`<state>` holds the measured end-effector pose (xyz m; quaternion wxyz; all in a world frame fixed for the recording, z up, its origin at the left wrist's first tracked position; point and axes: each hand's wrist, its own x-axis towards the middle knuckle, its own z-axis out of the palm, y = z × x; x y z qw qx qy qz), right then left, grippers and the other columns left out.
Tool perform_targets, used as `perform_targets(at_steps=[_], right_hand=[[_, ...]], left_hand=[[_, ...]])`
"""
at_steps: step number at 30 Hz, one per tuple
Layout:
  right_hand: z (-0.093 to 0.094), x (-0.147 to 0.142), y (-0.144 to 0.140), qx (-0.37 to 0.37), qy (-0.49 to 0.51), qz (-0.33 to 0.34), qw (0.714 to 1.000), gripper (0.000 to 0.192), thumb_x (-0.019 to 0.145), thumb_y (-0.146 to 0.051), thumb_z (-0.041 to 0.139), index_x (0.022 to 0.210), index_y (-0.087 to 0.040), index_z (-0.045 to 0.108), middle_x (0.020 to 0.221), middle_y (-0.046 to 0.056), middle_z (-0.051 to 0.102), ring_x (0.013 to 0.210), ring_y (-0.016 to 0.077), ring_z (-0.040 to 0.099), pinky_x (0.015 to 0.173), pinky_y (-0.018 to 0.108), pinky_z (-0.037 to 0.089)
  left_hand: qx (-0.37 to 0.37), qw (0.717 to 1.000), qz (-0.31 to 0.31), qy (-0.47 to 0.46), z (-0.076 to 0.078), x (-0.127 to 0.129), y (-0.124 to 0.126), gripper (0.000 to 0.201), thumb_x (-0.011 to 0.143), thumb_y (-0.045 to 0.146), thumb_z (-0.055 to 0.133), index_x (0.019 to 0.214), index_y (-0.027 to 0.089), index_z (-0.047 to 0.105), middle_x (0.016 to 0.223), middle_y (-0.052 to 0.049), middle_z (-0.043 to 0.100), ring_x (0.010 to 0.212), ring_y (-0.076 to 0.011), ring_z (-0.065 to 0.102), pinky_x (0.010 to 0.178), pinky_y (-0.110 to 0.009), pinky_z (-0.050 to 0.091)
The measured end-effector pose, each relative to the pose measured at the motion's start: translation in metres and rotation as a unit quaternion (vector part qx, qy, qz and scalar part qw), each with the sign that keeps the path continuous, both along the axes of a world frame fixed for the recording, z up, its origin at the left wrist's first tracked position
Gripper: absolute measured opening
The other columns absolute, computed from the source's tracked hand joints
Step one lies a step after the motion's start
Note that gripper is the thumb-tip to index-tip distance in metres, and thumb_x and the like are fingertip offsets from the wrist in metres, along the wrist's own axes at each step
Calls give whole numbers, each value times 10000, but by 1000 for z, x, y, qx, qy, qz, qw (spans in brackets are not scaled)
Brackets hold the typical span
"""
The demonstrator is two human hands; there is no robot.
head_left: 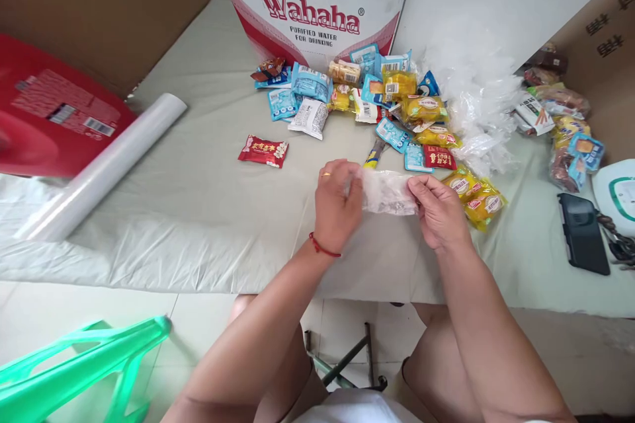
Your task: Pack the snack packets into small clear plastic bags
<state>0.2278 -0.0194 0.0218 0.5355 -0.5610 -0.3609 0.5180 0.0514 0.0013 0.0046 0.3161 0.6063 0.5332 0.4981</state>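
A clear plastic bag is stretched between my two hands, just above the table's front part. My left hand, with a red cord at its wrist, pinches the bag's left end. At the opposite end, my right hand grips it between thumb and fingers. Behind the bag lies a yellow-handled tool, partly covered. Yellow-wrapped snacks rest just right of my right hand. Further left sits a red snack packet by itself. Blue snack packets and other wrapped snacks form a loose pile behind.
A heap of clear bags stands right of the pile. The Wahaha carton is at the back. A plastic film roll and red container are left. A phone lies right. A green stool stands below.
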Motion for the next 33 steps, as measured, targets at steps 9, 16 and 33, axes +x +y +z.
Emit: perform_targets(at_steps=[9, 16, 33], right_hand=[[-10, 5, -3, -1, -219, 78, 973, 300, 841, -501, 739, 766, -215, 691, 658, -23, 618, 593, 120, 481, 562, 249, 368], [2, 9, -2, 106, -131, -2, 986, 384, 932, -616, 600, 1005, -270, 750, 1010, 40, 707, 982, 203, 634, 803, 295, 493], [8, 4, -1, 2, 25, 1, 1000, 354, 708, -506, 859, 739, -229, 642, 631, -46, 511, 497, 88, 387, 434, 229, 302]], left_hand=[[-195, 953, 55, -227, 5, -7, 15, 146, 924, 339, 553, 828, 229, 559, 617, 64, 376, 518, -100, 329, 495, -219, 324], [-126, 987, -13, -95, 12, -3, 5, 243, 938, 373, 561, 757, 212, 585, 628, 52, 410, 599, -114, 356, 591, -237, 325], [-64, 997, 21, -42, 15, 1, -3, 221, 913, 396, 626, 798, 211, 586, 806, -9, 583, 746, -154, 523, 740, -290, 450]])
